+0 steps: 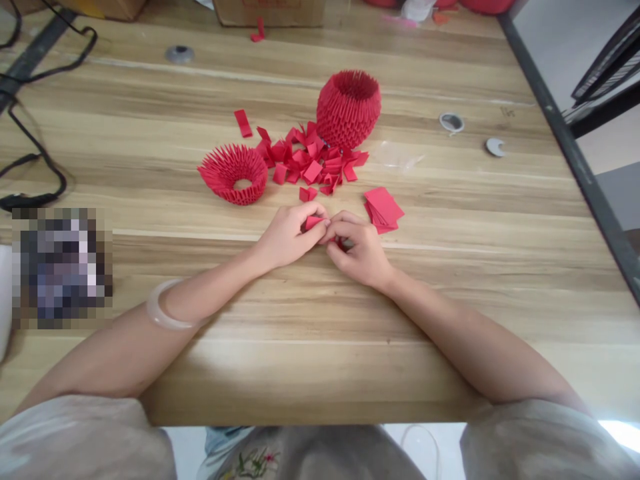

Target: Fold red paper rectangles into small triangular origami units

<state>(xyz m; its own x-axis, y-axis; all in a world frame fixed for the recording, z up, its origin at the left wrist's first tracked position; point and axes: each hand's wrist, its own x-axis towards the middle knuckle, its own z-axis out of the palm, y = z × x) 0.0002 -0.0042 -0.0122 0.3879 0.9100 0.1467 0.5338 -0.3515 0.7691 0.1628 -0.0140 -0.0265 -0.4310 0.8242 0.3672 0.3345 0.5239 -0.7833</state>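
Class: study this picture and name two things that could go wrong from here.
1. The left hand and right hand pinch one small paper piece; it might slip or crease crookedly.
2. The stack lies close beside the right hand; a nudge could scatter it.

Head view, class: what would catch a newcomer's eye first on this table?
The red paper vase stands far across the table, a spiky red ring lower left of it and a heap of folded red pieces between them. Nearer, the left hand and right hand together pinch one small red piece.
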